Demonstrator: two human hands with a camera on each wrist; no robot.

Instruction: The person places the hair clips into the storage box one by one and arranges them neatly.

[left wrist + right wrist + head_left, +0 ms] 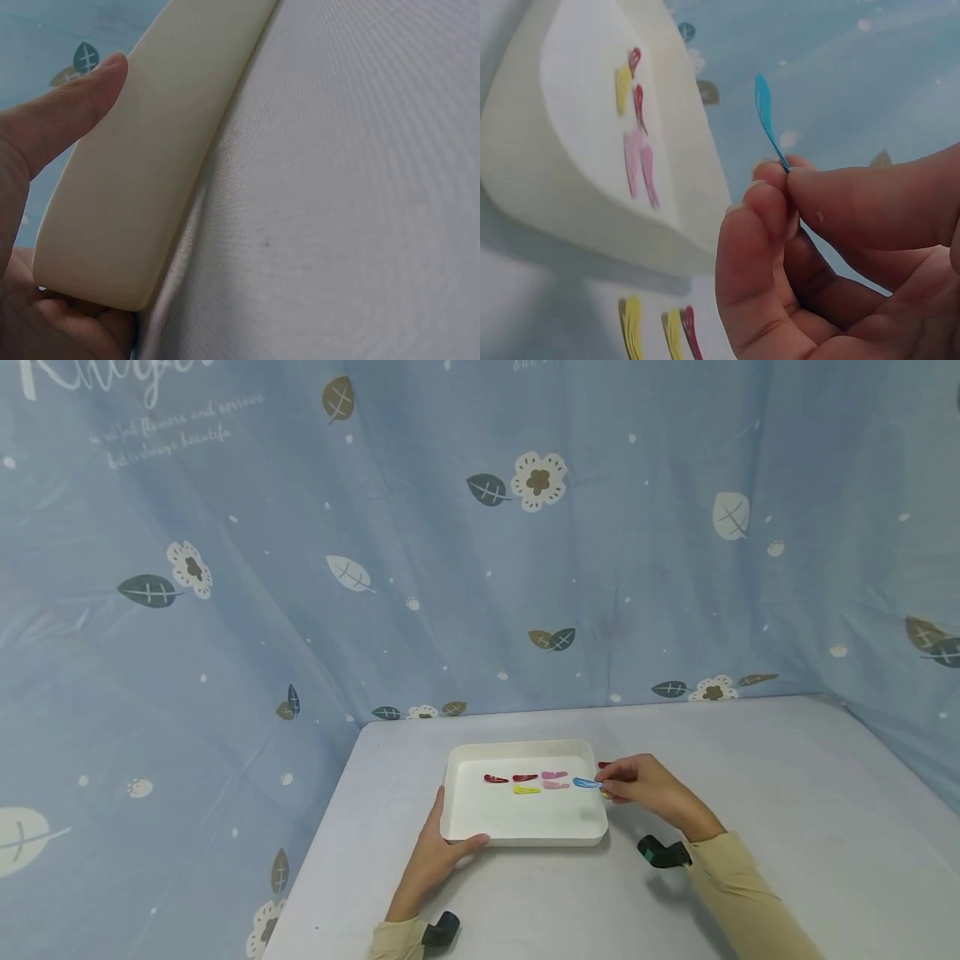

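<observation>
And the R hand [651, 789] has the blue clip [763, 109], pinched btwn thumb and fingertips, one end sticking out free! It's up at the tray's R side, w/ the clip over the R part of the white tray [487, 818] in the head view.

Over on the L, the L hand [437, 853] grips the tray's near L corner: thumb [105, 82] pressed along the near wall, other fingers round the L side.

Inside the tray, five clips, approx. two rows. Far row, L to R: L red clip [496, 779], 2nd red clip [525, 777], far pink clip [554, 774]. Near row: yellow clip [527, 790], then near pink clip [557, 785].

Outside, just R of the tray, more on the table [795, 785]: two loose yellow clips [632, 326] plus a loose red clip [694, 330], that red one right beside one of the yellows, all cut off by the frame edge in the R wrist view.

Beige sleeves [738, 885] on both arms, a black device [663, 852] by the R wrist, another by the L. Far side: blue curtain [435, 510] w/ leaves, flowers etc.
</observation>
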